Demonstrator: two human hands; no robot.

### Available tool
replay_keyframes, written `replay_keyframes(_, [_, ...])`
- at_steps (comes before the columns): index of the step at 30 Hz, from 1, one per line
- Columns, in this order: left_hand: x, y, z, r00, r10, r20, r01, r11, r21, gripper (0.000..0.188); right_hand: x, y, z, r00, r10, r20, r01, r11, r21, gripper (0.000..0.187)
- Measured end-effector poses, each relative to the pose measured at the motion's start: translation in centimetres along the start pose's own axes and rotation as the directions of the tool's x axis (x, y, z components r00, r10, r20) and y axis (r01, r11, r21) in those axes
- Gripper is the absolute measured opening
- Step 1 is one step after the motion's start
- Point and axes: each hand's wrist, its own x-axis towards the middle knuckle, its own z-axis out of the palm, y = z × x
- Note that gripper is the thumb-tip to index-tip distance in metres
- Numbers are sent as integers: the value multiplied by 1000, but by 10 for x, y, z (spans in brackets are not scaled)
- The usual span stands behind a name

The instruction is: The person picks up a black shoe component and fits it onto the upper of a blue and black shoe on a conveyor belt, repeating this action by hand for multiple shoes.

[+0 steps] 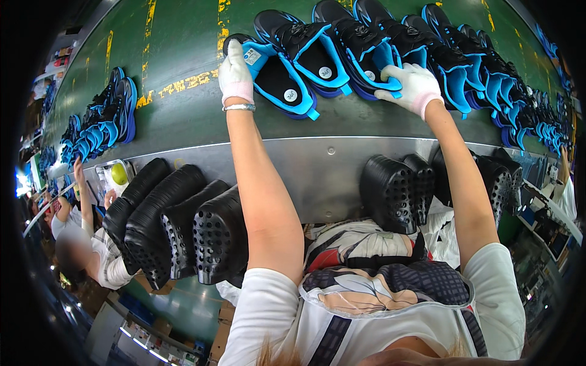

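Sports shoe in black with a bright sky-blue lining (276,79) lies at the left end of a close-set row, its opening facing up to the camera. Blue edging rims the collar, a white rectangular label sits inside near the tongue, a round white sticker marks the black insole, and a blue tab juts from the heel above a dark blue sole. Its toe points away and to the left, its heel toward the person and to the right, so the long axis slants between them.

The left hand, in a white knit glove (236,72), grasps this shoe's left side near the toe; some fingers are hidden. The right hand, gloved alike (412,86), pinches the heel edge of the third shoe along, a matching black-and-blue one (364,60). Between them stands another matching shoe (311,58), its toe also turned away.

All rest on a green work surface with worn yellow markings (183,116), bordered by a grey metal ledge (305,171). Black, hole-studded boot-shaped forms (220,235) line the near side. At far left, a co-worker in pale clothing (110,265) sits near more shoes (104,122), above a shiny green floor (189,308).
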Motion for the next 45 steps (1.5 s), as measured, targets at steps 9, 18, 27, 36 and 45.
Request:
replay_keyframes(9, [1, 16, 11, 992, -121, 20, 113, 966, 232, 53, -4, 8, 2, 1000, -7, 14, 6, 1000, 19, 42])
replay_keyframes(18, [-105, -7, -11, 806, 552, -214, -359, 743, 565, 61, -38, -28, 1, 941, -9, -337, 32, 998, 62, 47])
replay_keyframes(27, [-248, 113, 66, 760, 504, 411, -515, 852, -93, 49, -298, 52, -86, 724, 409, -555, -97, 857, 506, 28])
replay_keyframes(36, [-320, 65, 245, 438, -295, 849, 427, 899, 92, 65, -345, 177, 88, 669, 740, 60, -211, 112, 971, 42])
replay_keyframes(45, [-364, 99, 260, 267, -617, 741, 750, 616, 242, 68, -339, 178, 122, 652, 757, 40, 15, -65, 998, 48])
